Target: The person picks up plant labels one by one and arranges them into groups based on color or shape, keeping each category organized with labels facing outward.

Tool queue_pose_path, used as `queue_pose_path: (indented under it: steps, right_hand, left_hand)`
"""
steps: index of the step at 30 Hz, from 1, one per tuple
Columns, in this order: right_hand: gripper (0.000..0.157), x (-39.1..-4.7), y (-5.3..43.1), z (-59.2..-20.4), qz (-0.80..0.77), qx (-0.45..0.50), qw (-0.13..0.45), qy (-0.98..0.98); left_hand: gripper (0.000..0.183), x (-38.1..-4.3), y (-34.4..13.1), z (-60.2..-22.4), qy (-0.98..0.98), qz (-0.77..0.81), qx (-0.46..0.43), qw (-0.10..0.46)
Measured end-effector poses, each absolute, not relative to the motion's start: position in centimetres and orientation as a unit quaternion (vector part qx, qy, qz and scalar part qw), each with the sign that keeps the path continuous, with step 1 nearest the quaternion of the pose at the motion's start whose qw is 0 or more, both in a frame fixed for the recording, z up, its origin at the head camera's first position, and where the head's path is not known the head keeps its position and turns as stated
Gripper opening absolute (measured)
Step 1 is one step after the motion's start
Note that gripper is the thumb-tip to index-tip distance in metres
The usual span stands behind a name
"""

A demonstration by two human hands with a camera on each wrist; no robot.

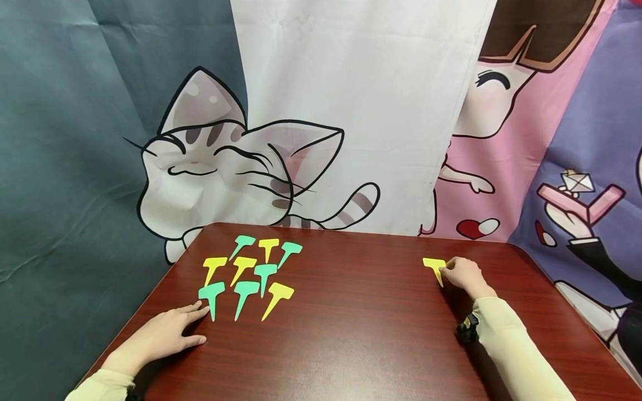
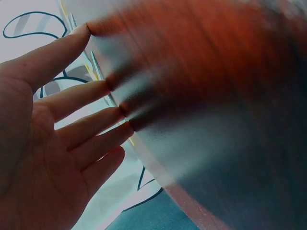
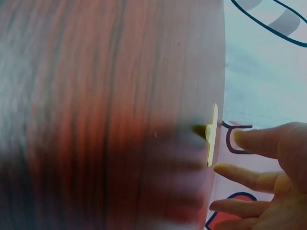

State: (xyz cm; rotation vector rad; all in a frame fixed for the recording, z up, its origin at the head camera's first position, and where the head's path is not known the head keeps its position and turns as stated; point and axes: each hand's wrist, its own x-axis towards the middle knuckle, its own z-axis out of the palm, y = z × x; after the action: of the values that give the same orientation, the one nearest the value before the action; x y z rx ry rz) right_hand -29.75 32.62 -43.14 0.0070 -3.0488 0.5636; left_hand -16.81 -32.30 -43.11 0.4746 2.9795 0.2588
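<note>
At the right of the head view lies a yellow T-shaped plant label [image 1: 433, 263], its point toward the near edge. My right hand [image 1: 463, 274] is right beside it. In the right wrist view the thumb and forefinger stand apart, the forefinger tip close to one end of the label [image 3: 212, 136]. On the left, my left hand [image 1: 168, 333] rests its fingertips on the table with fingers extended, beside a green T-shaped plant label [image 1: 212, 291]. The left wrist view shows the spread fingers [image 2: 91, 122] meeting the tabletop, holding nothing.
Several more green labels [image 1: 247, 289] and yellow labels [image 1: 280, 291] lie grouped on the left of the dark red wooden table [image 1: 351, 334]. Behind the table's far edge hangs a cartoon-printed cloth [image 1: 361, 111]. A black strapped device [image 1: 467, 328] sits on the right wrist.
</note>
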Motion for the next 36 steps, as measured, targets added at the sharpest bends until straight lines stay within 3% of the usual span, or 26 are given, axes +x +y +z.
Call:
queue_pose_path:
  steps: [6,12,28,36]
  right_hand:
    - [0.04,-30.0,33.4,-43.4,0.184,0.06,0.034,-0.98]
    - [0.054,-30.3,34.1,-43.9,0.176,0.103,0.021,-0.979]
    - [0.08,-30.6,36.1,-44.6,0.176,0.143,0.008,-0.974]
    - [0.081,-30.5,36.4,-43.9,0.185,0.151,0.002,-0.971]
  left_hand:
    - [0.07,-16.7,-32.3,-43.1,0.983,0.083,0.149,0.06]
    - [0.071,-16.8,-32.3,-43.0,0.983,0.083,0.153,0.066]
    - [0.071,-16.8,-32.3,-43.0,0.982,0.084,0.161,0.056]
    - [0.07,-16.9,-32.4,-43.2,0.983,0.084,0.155,0.057]
